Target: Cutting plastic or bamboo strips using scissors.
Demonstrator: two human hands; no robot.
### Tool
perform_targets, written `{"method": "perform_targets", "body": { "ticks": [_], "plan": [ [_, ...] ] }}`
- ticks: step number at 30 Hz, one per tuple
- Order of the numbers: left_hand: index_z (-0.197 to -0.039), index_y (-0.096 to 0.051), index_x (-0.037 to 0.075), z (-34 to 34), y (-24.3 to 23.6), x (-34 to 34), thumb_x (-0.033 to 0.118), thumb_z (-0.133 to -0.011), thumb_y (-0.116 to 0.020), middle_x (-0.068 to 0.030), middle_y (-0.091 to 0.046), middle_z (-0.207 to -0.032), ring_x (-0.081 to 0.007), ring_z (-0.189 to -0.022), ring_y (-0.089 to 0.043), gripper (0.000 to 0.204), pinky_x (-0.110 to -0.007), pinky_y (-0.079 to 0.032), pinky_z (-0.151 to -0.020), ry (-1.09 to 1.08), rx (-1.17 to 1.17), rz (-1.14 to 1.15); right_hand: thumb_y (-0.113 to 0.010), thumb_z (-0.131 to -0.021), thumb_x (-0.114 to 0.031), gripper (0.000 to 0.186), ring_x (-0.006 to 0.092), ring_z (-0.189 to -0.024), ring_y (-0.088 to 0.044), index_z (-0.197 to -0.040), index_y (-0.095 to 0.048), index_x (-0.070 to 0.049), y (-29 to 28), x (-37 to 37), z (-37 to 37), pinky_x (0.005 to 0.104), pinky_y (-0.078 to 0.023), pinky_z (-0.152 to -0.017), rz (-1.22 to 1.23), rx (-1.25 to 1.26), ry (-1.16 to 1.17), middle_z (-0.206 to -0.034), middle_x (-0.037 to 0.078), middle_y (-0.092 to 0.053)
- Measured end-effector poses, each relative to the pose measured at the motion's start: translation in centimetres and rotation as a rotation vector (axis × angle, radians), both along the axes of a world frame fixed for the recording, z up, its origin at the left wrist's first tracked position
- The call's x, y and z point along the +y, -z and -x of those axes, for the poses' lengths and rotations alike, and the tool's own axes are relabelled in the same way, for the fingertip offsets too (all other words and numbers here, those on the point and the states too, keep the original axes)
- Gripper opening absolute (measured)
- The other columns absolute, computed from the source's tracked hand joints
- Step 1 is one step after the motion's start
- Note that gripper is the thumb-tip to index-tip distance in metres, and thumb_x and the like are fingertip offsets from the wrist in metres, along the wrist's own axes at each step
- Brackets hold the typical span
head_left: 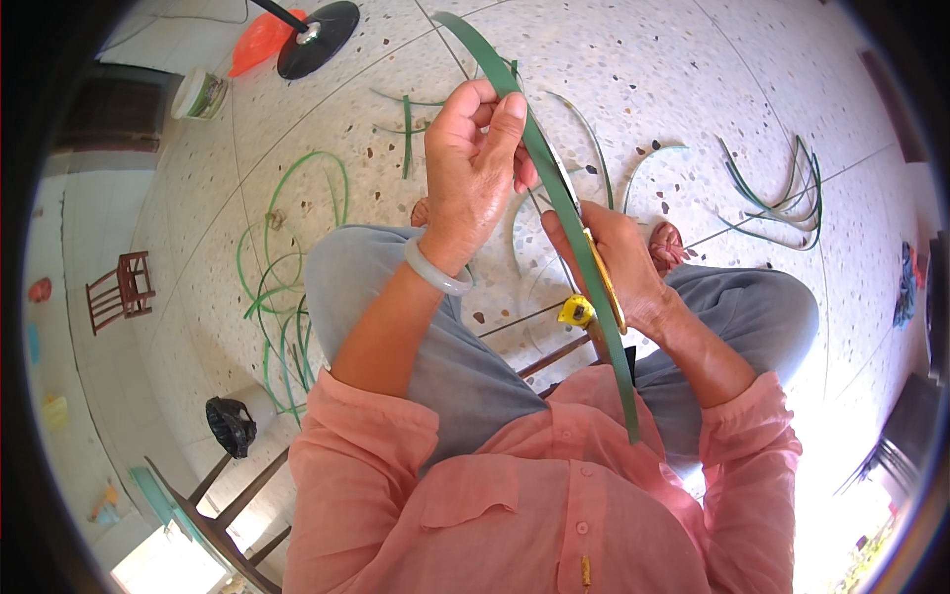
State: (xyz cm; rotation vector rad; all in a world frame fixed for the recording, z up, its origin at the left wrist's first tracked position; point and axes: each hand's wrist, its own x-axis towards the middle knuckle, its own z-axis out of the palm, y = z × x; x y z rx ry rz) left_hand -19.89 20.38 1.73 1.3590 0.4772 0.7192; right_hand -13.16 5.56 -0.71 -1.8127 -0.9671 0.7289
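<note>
A long flat green strip (550,170) slants from the upper middle down to the front of my pink shirt. My left hand (473,163) pinches it between thumb and fingers near its upper part. Beneath the strip, my right hand (625,262) is closed round a pair of scissors with yellow handles (608,287). The silver blades point up along the strip's edge, partly hidden by it. A yellow tape measure (575,310) shows between my knees, just below my right hand.
Cut green strips (407,137) lie scattered on the speckled floor, with a bunch (787,203) at the right and coils (287,287) at the left. A round black stand base (322,45), a white bucket (200,95), a small wooden chair (123,290) and a black-lined bin (234,424) stand leftward.
</note>
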Motion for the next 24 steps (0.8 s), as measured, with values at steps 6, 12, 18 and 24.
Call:
{"method": "perform_targets", "body": {
  "ticks": [6,12,18,24],
  "plan": [
    [-0.098,-0.055,-0.001,-0.2,0.0,-0.4,0.015,-0.098,-0.054,-0.0024,-0.054,-0.067,-0.0071,-0.047,-0.046,0.016,-0.021,-0.035,-0.041,-0.037,-0.027,-0.017,-0.062,-0.092,-0.032,0.044,0.0139,-0.046,-0.050,-0.068,-0.056,0.004,0.0,0.0,0.7,0.0348,-0.040,-0.044,0.025,0.131,0.038,-0.049,0.012,-0.050],
    [-0.098,-0.056,-0.001,-0.4,0.1,-0.1,0.014,-0.098,-0.055,-0.0022,-0.055,-0.067,-0.0068,-0.046,-0.046,0.015,-0.021,-0.035,-0.040,-0.054,-0.040,-0.019,-0.061,-0.093,-0.033,0.049,0.0136,-0.045,-0.046,-0.064,-0.055,0.005,0.0,0.6,0.9,0.0358,-0.038,-0.043,0.018,0.139,0.068,-0.046,0.012,-0.046],
    [-0.097,-0.056,-0.001,-0.4,0.1,-0.1,0.014,-0.097,-0.056,-0.0018,-0.054,-0.066,-0.0073,-0.045,-0.047,0.016,-0.021,-0.036,-0.039,-0.049,-0.038,0.005,-0.062,-0.092,-0.032,0.050,0.0145,-0.045,-0.045,-0.062,-0.054,0.006,0.6,0.7,1.3,0.0371,-0.039,-0.044,0.008,0.102,0.109,-0.047,0.016,-0.045],
    [-0.097,-0.056,-0.002,-0.2,0.3,0.1,0.014,-0.097,-0.056,-0.0023,-0.055,-0.066,-0.0078,-0.045,-0.048,0.016,-0.021,-0.036,-0.040,-0.046,-0.041,0.009,-0.062,-0.092,-0.032,0.048,0.0142,-0.045,-0.047,-0.063,-0.056,0.006,0.7,0.8,1.4,0.0359,-0.040,-0.045,0.051,0.096,0.108,-0.046,0.015,-0.046]
  ]
}}
